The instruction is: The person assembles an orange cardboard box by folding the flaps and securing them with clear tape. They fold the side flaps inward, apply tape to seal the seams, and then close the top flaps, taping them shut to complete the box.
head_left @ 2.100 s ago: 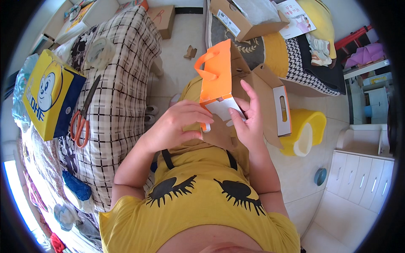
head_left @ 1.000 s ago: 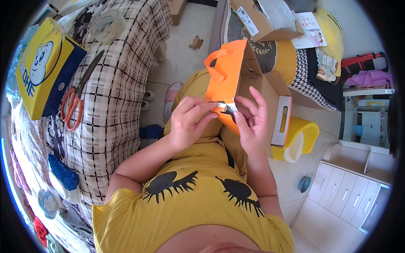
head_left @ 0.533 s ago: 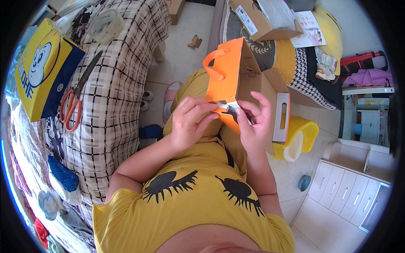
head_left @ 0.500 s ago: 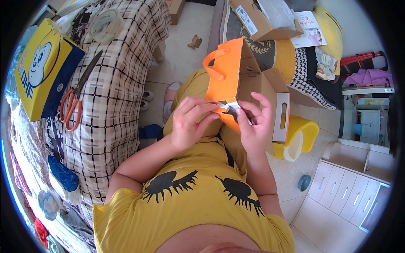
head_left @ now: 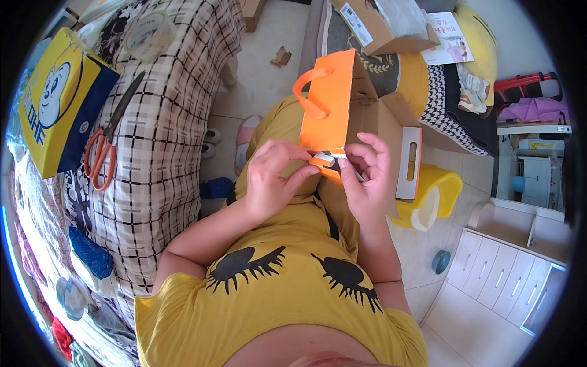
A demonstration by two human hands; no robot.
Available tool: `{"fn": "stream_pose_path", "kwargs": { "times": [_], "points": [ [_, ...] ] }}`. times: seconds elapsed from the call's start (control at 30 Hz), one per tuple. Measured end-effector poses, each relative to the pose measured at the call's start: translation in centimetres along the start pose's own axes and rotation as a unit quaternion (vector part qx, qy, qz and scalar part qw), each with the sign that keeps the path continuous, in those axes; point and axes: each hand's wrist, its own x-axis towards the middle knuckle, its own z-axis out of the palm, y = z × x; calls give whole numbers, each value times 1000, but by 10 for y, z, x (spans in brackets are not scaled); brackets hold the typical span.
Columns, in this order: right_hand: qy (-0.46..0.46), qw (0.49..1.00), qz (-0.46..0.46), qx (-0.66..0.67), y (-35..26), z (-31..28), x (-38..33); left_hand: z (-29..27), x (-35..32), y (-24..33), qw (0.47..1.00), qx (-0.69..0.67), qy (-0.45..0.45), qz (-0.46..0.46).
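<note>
An orange cardboard box (head_left: 330, 116) with an orange ribbon handle (head_left: 309, 93) rests on my lap, its brown inside showing on the right. At its near end, my left hand (head_left: 271, 177) pinches a small flap with a white edge (head_left: 324, 160) between thumb and fingertips. Opposite it, my right hand (head_left: 369, 177) has its thumb on the white edge of the same end, with the other fingers curled behind the cardboard. A dark gap shows between the two hands. The fingers hide part of the flaps.
Orange-handled scissors (head_left: 104, 147) and a yellow-blue box (head_left: 64, 101) lie on the checked bedding (head_left: 165, 122) at left. To the right stand a yellow plastic stool-like object (head_left: 443, 189) and pale drawers (head_left: 495, 275). An open brown carton (head_left: 373, 30) sits at the far side.
The box has shifted slightly and its near flap is tilted a little differently between my fingers. Both hands keep their grip in nearly the same place.
</note>
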Motion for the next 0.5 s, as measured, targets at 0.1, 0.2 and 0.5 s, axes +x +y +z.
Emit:
{"fn": "stream_pose_path", "kwargs": {
  "times": [0.1, 0.2, 0.5],
  "points": [
    [-4, 1000, 6, 3, 0, 1, -1, -3, 1, 4, 999, -8, -20, -29],
    [-1, 999, 26, 18, -3, 1, 0, -4, 1, 6, 997, -32, -30, -60],
    [28, 993, -102, -44, 7, -1, -2, -1, 1, 3, 990, -99, -36, -91]
  ]
}}
